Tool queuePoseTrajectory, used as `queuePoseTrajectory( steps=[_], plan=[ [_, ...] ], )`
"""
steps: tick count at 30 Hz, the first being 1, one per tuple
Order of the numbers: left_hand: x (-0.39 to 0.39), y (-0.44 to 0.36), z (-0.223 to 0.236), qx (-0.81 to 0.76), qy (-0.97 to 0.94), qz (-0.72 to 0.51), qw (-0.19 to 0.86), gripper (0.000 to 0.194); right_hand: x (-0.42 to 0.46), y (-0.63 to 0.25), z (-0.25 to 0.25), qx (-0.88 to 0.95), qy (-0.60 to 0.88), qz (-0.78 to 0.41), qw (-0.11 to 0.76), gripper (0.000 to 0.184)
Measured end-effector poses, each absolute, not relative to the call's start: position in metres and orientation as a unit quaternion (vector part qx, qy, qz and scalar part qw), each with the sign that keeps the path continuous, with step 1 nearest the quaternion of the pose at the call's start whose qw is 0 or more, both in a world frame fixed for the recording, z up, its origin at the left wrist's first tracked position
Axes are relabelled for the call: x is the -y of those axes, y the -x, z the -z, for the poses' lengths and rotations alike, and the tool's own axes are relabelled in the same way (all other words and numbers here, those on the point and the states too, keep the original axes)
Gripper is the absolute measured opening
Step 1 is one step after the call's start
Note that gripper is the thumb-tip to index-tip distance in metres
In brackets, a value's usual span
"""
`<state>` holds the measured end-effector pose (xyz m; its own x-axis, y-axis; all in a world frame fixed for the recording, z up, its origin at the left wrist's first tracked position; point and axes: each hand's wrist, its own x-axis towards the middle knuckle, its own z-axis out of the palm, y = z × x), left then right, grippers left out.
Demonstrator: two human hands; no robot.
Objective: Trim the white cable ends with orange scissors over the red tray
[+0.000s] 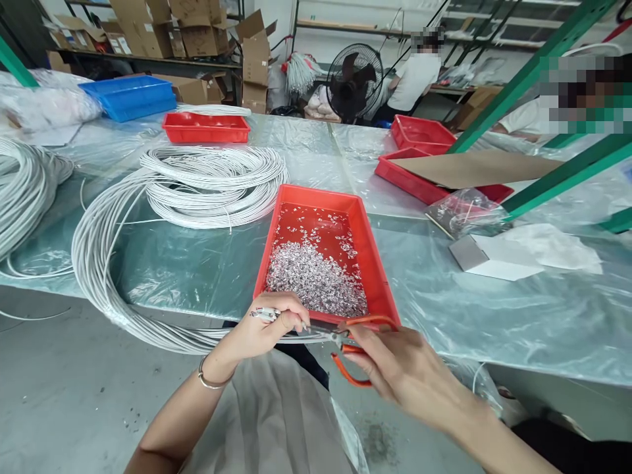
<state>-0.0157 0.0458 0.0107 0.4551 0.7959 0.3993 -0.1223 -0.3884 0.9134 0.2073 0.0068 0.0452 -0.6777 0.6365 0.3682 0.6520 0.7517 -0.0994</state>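
Observation:
My left hand (276, 319) is closed around a bunch of white cable ends (265, 314), at the near edge of a red tray (378, 276). In my right hand (395, 359) is a pair of pliers (351, 382) with orange handles, its metal jaws pointing left toward my left fingers. What lies between the jaws is too small to make out. Small shiny metal pieces (316, 276) lie heaped in the tray, mostly toward its near side. White cables (162, 332) run along the table edge from a large loop on the left to my hands.
Coils of white cable (217, 184) lie left of the tray, with a red bin (206, 128) and a blue bin (129, 97) behind. At right are a white box (494, 257), a cardboard sheet (484, 168) and green posts (533, 72). Two people are farther back.

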Motion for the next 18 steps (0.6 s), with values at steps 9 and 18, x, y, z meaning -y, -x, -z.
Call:
queuePoseTrajectory(
  steps=[9,18],
  plan=[
    [-0.037,0.011,-0.014,-0.333,-0.626,-0.494,0.503,0.022,-0.01,-0.227,-0.044,0.759,0.43,-0.379,0.308,0.036],
    [-0.031,0.008,-0.017,-0.377,-0.57,-0.521,0.511,0.021,-0.001,-0.207,-0.048,0.773,0.403,-0.452,0.187,0.044]
  ],
)
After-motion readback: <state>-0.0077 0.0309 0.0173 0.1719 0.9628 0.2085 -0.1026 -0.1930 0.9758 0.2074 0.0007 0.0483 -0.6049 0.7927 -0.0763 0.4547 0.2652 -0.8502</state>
